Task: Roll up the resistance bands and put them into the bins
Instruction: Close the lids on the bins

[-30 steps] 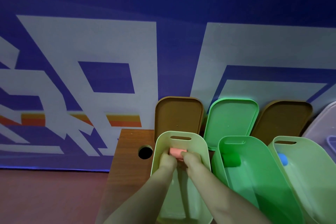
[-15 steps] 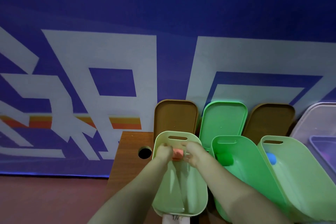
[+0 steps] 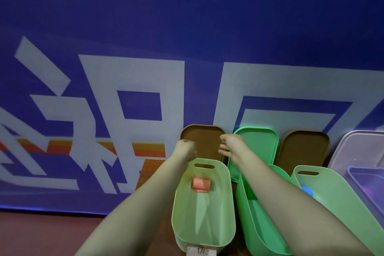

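A rolled pink resistance band (image 3: 201,185) lies inside the pale green bin (image 3: 227,199) on the left, near its far end. My left hand (image 3: 185,148) is raised above and beyond that bin with its fingers curled and nothing in it. My right hand (image 3: 231,145) hovers beside it, fingers apart and empty, in front of a brown lid (image 3: 202,141). The middle green bin (image 3: 249,224) holds a dark green roll (image 3: 250,193), mostly hidden by my right forearm. A blue roll (image 3: 307,190) sits in the right green bin (image 3: 332,189).
Three lids lean against the blue wall behind the bins: the brown one, a green one (image 3: 259,145), another brown one (image 3: 305,149). A clear lidded box (image 3: 361,151) with a purple tray (image 3: 365,183) stands at the far right. The wooden table (image 3: 149,169) ends left of the bins.
Both hands let go of the pink roll, which now lies in the left bin. The hands rose out of the bin toward the brown lid.
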The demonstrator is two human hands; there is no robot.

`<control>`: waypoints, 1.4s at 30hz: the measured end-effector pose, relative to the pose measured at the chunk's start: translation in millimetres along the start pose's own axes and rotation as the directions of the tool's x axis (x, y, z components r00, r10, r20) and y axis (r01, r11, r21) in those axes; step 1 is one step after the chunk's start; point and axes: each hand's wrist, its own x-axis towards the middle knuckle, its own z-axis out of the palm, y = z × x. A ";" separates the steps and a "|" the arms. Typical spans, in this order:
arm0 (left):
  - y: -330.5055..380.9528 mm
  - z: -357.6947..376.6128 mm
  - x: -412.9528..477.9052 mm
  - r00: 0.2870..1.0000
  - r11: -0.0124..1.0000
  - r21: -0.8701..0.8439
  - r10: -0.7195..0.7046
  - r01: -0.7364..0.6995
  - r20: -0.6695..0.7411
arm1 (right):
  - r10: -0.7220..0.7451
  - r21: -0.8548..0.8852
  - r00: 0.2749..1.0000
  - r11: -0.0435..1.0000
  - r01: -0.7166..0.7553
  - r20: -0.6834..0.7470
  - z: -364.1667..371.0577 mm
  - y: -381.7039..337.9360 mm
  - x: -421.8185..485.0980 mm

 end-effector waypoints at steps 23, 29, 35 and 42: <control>5.8 -10.9 36.3 0.995 0.990 -0.108 -0.094 0.091 -0.022 | -0.074 -0.526 0.995 0.850 0.025 -0.073 11.1 10.3 29.0; 16.5 -9.7 16.0 1.000 0.986 -0.166 0.000 -0.002 -0.012 | -0.150 -0.452 0.986 0.886 0.100 -0.075 6.8 -4.4 8.2; 29.2 -13.5 -20.8 0.995 0.947 -0.309 0.100 -0.091 0.012 | -0.197 -0.273 0.978 0.947 0.171 -0.072 -4.2 -21.5 -26.9; 37.2 -20.4 -56.0 0.991 0.924 -0.359 0.118 -0.131 -0.058 | -0.223 0.014 0.971 0.974 0.225 -0.083 -12.1 -34.6 -63.0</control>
